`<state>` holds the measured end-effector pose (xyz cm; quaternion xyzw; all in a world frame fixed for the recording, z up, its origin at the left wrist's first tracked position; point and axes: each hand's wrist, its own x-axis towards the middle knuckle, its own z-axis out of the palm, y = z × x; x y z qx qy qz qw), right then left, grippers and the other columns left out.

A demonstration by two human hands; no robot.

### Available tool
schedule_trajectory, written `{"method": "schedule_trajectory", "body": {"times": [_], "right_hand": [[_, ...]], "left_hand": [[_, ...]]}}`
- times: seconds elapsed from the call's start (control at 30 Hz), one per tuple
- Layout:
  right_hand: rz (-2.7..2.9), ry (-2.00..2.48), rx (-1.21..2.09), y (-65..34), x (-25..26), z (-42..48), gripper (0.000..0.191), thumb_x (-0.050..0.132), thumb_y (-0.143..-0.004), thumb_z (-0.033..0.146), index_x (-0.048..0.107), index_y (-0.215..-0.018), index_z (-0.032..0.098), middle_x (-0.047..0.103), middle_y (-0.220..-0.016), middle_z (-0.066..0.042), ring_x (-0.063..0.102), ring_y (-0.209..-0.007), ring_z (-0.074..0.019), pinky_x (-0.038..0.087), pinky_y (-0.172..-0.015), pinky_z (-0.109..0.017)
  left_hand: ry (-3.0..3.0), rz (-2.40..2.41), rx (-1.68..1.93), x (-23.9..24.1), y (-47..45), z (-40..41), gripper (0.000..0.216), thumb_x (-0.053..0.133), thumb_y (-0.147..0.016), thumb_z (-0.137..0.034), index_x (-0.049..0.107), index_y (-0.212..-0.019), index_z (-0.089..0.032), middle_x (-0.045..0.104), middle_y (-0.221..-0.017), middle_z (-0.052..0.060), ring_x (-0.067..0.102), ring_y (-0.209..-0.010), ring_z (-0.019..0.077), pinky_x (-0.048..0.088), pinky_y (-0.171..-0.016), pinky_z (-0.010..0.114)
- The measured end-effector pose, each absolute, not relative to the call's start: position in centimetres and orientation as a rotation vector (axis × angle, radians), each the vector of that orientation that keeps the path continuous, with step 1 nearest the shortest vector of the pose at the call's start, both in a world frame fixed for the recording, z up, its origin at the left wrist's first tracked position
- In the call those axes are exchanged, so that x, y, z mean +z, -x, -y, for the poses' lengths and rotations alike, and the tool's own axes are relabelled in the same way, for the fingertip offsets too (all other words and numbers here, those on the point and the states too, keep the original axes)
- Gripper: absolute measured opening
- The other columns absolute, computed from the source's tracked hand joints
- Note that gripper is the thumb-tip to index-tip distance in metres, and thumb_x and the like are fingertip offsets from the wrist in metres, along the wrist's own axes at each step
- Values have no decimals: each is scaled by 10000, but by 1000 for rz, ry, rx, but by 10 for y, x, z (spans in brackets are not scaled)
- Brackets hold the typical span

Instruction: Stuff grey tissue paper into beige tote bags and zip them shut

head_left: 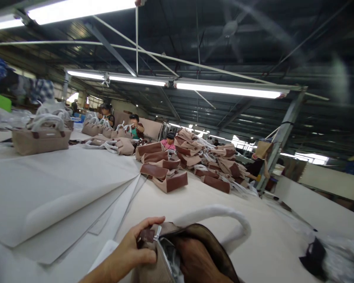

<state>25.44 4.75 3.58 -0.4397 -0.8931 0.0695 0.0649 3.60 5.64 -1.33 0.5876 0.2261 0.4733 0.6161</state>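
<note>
A beige handbag (153,267) with an unzipped top lies at the bottom centre of the head view. My left hand (138,243) grips its left end by the brown zipper tab (147,235), thumb in front and fingers behind. Inside the opening is my right hand (194,257), its fingers hidden by the bag. Grey crumpled plastic or paper (172,253) shows beside it within the bag. The metal zipper pull (157,232) stands near the left thumb. A white-wrapped handle (238,224) arches behind the bag.
Large white sheets (76,196) cover the table's left side. Beyond lies a heap of beige and brown bags (206,157). Another finished-looking handbag (41,139) stands at left. Black cloth (314,253) and clear plastic (342,255) lie at right. Several people work behind the table.
</note>
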Motion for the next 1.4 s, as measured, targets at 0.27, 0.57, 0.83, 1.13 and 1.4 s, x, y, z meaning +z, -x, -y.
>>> {"method": "schedule_trajectory", "body": {"times": [0.27, 0.57, 0.83, 1.13, 1.4], "right_hand": [[2551, 839, -62, -252, 87, -27, 315, 406, -893, 105, 671, -1041, 191, 698, -1071, -73, 611, -946, -230, 489, -835, -336], [3004, 1004, -501, -211, 115, -67, 133, 545, -964, 198, 635, -1057, 168, 691, -989, -57, 637, -892, -221, 413, -661, -321], [3084, 1072, -294, -205, 131, -80, 57, 629, -924, 216, 651, -928, 163, 724, -946, -29, 651, -859, -175, 394, -660, -257], [3266, 899, -643, -200, 167, -58, 205, 501, -975, 68, 699, -1009, 108, 718, -1012, -107, 653, -918, -255, 435, -676, -331], [3287, 1055, -615, -274, 159, 2, 164, 605, -953, 182, 679, -809, 157, 707, -781, -54, 625, -692, -200, 311, -489, -309]], "left_hand": [[-1268, -531, 1310, -27, -45, -58, 482, 754, -769, -541, 742, -1132, -225, 677, -1290, 79, 570, -1230, 326, 380, -1108, 424], [-1257, -914, 1523, 0, -73, -55, 442, 502, -882, -580, 640, -986, -174, 704, -1085, 112, 607, -1080, 299, 451, -1016, 384], [-1369, -1060, 1572, 22, -81, -62, 369, 395, -856, -538, 510, -676, -238, 632, -723, 48, 600, -756, 262, 491, -738, 335], [-1468, -1041, 1491, 44, -83, -89, 365, 396, -777, -540, 552, -648, -236, 696, -725, 78, 637, -806, 299, 504, -781, 369], [-1338, -1287, 1559, 41, -63, -122, 299, 424, -782, -410, 584, -616, -218, 639, -601, 55, 627, -664, 253, 514, -644, 330]]}}
